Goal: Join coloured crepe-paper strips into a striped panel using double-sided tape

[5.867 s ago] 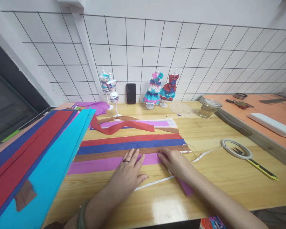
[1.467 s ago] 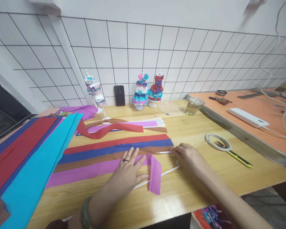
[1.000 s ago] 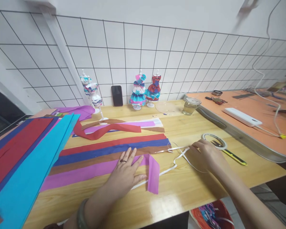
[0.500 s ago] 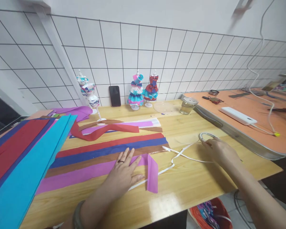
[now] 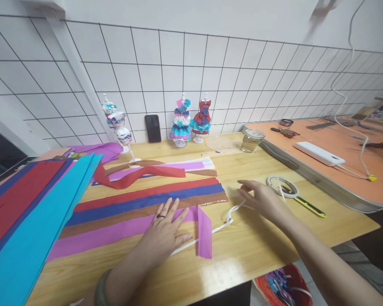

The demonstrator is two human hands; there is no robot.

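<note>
My left hand lies flat with fingers spread on the purple strip and the edge of the brown strip. Above these lie a blue strip and a red strip. The purple strip's right end folds down toward the front. To the right, my right hand hovers over the wooden table, its fingertips by a thin white tape; whether it grips the tape is unclear. Beyond that hand, a white tape roll lies against a yellow cutter.
Turquoise strips lie at the left. Small dressed mannequins, a black phone and a lidded cup stand at the back. An orange mat holds a white power bank. A red bin is below the edge.
My right hand has let go of the tape roll and moved left, uncovering the roll and the cutter. The white tape's loose end has shifted. My left hand stays put.
</note>
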